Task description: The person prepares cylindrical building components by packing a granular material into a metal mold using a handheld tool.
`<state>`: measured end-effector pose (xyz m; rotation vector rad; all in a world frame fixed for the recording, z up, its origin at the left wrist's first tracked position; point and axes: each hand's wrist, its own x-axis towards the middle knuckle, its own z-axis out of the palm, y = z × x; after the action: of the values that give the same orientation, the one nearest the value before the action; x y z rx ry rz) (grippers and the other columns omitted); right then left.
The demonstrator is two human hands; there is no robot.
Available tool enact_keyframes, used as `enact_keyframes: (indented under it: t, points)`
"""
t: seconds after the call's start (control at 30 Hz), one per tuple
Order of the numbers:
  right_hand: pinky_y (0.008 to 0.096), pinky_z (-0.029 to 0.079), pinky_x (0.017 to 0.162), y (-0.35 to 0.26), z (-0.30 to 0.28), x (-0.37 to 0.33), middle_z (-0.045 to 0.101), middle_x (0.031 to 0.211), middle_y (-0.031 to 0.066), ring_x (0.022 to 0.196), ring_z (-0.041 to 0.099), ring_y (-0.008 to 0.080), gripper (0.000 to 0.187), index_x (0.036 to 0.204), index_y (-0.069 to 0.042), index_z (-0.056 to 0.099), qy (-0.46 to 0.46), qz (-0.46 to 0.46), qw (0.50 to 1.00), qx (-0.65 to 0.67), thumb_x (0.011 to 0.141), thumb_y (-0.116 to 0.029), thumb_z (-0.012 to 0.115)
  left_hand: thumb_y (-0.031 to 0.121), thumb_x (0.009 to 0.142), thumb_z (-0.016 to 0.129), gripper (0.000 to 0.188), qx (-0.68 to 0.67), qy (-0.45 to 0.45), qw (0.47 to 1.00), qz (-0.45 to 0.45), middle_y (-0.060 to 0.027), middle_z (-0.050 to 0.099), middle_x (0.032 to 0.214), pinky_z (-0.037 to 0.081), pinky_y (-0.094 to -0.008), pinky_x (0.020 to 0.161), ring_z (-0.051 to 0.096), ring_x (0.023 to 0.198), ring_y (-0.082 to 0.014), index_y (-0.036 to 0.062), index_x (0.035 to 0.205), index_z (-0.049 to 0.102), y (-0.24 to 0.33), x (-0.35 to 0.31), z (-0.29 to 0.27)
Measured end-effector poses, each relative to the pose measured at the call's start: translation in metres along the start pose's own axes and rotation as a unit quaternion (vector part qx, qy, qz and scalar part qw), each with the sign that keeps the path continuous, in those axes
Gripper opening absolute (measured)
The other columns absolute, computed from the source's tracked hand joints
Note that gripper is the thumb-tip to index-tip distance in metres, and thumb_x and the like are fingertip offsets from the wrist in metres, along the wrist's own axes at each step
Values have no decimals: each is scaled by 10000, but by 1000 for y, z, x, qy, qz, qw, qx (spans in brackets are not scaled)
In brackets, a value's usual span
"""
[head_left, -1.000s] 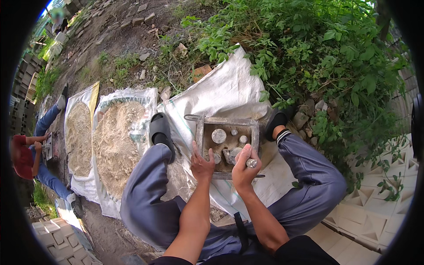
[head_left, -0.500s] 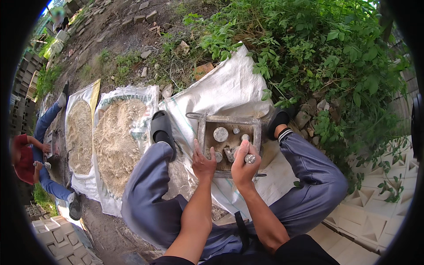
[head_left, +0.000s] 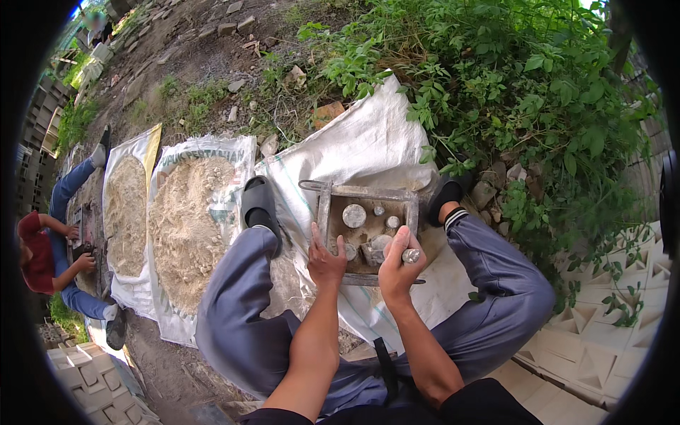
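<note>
A square frame (head_left: 368, 190) with sand inside stands between my feet on a white sack. Several round grey pieces, among them a wide disc (head_left: 354, 215) and a smaller one (head_left: 392, 222), are set in the sand. My right hand (head_left: 399, 268) is closed around a grey hand rammer (head_left: 411, 256), whose knobbed end sticks out above the fist. A blunt grey head (head_left: 377, 249) lies by this fist, low against the sand. My left hand (head_left: 327, 261) lies with fingers spread over the frame's near left side, next to a partly covered round piece (head_left: 350, 251).
Two sacks with pale sand heaps (head_left: 191, 234) lie to my left. Beyond them a person in a red shirt (head_left: 37, 255) sits with hands at another frame. Green plants (head_left: 510, 99) and stones border the far right; patterned pale blocks (head_left: 595, 340) stand at the right.
My right hand and the rammer have shifted slightly right and lower, tilting the knobbed end rightward. My left hand stays put. The other person's lower hand has moved toward their frame.
</note>
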<state>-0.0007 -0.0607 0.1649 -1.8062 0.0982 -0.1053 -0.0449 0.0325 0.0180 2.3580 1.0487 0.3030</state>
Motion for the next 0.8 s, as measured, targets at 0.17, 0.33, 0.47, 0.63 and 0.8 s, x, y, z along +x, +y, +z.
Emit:
enact_keyframes:
  t: [0.17, 0.33, 0.47, 0.63, 0.8]
  points:
    - [242, 239, 459, 12, 1, -9, 396, 569, -37, 493, 330, 50, 388, 673, -59, 395, 53, -105, 993, 27, 1030, -207, 413, 424, 890, 568, 735, -10, -14, 1000, -3, -238, 544, 1280, 480, -455, 922, 573, 1104, -398, 95, 1477, 274, 2, -4, 1]
    - [250, 252, 453, -22, -2, -13, 387, 557, -27, 484, 340, 61, 396, 662, -63, 376, 91, -64, 993, 39, 1030, -205, 412, 395, 880, 592, 739, -15, -13, 1000, -5, -231, 559, 1256, 489, -455, 909, 578, 1087, -401, 92, 1475, 273, -2, -5, -1]
    - [260, 246, 449, 16, 6, -1, 377, 554, -27, 485, 338, 64, 411, 651, -61, 371, -13, -94, 995, -35, 1030, -215, 408, 399, 880, 592, 747, -12, -18, 1000, -7, -229, 562, 1247, 489, -450, 909, 578, 1086, -398, 91, 1479, 268, 4, -8, -4]
    - [259, 269, 455, 11, -1, -11, 413, 563, -19, 495, 368, 72, 397, 664, -48, 414, 57, -90, 994, 13, 1027, -209, 421, 399, 882, 588, 732, -17, -21, 1000, -2, -229, 541, 1282, 469, -450, 935, 562, 1122, -399, 84, 1470, 286, 1, -5, 3]
    - [239, 247, 445, -17, 1, -6, 380, 554, -28, 477, 331, 58, 396, 663, -52, 372, 31, -43, 997, 58, 1028, -201, 411, 398, 877, 593, 740, -12, -66, 997, -48, -216, 522, 1331, 457, -440, 960, 548, 1156, -394, 89, 1471, 277, -2, -5, -7]
